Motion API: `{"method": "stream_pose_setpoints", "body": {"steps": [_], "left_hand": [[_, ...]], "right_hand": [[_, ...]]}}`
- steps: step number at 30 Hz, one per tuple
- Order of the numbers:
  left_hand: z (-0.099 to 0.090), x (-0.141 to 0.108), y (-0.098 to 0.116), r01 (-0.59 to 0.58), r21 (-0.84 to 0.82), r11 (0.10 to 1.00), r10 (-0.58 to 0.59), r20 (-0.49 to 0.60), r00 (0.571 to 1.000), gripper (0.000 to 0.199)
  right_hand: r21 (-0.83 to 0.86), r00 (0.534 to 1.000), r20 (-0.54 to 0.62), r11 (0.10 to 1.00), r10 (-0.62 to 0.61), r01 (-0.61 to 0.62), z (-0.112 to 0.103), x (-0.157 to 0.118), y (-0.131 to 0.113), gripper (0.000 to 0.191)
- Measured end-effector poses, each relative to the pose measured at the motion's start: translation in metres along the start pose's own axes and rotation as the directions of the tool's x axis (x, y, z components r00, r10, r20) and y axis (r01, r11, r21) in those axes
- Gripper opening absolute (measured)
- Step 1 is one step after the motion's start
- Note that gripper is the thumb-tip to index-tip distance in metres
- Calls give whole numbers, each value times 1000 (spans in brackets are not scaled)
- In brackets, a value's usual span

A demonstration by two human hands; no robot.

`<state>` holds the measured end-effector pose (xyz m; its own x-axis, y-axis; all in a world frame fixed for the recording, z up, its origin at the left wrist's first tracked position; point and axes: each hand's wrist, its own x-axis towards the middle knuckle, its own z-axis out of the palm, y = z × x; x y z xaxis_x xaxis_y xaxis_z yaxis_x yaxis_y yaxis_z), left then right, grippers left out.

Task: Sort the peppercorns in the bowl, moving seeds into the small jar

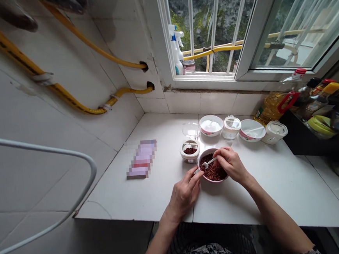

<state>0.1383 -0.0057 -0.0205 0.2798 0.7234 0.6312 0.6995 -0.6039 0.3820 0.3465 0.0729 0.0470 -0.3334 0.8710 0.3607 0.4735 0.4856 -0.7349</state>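
A bowl (215, 182) with a pink outside holds dark red-brown bits that look like Sichuan peppercorns (215, 172). My right hand (232, 164) is closed around the handle of a small white spoon (207, 165), its head down at the peppercorns near the left inner side. At the bowl's left rim, the fingers of my left hand (185, 194) grip the edge. Just behind that hand stands a square clear seasoning jar (190, 156) with a white rim and similar dark bits inside. Its clear lid (191, 130) appears flipped up at the back.
Behind are a floral bowl of white powder (212, 133), a lidded jar (231, 126), another floral bowl (251, 137) with a white spoon and a second lidded jar (275, 132). An oil bottle (273, 101) stands right. A blurred-out purple packet (142, 158) lies left.
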Motion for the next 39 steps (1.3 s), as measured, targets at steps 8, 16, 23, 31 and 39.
{"method": "stream_pose_setpoints", "body": {"steps": [8,16,23,31,39], "left_hand": [[1,1,0,-8,-5,1000,8,-12,1000,42],[1,1,0,-20,2,1000,20,-16,1000,41],[1,1,0,-22,5,1000,22,-23,999,41],[2,0,-1,-17,-5,1000,17,-22,1000,44],[2,0,0,-23,7,1000,23,-23,999,40]], "right_hand": [[86,995,-39,992,97,-93,-9,1,-1,18],[6,999,-10,999,42,-42,-4,1,4,20],[-9,999,-31,999,36,-36,-5,1,5,21],[17,999,-22,999,48,-48,-5,2,5,20],[35,998,-14,998,55,-54,-5,1,5,20]]}}
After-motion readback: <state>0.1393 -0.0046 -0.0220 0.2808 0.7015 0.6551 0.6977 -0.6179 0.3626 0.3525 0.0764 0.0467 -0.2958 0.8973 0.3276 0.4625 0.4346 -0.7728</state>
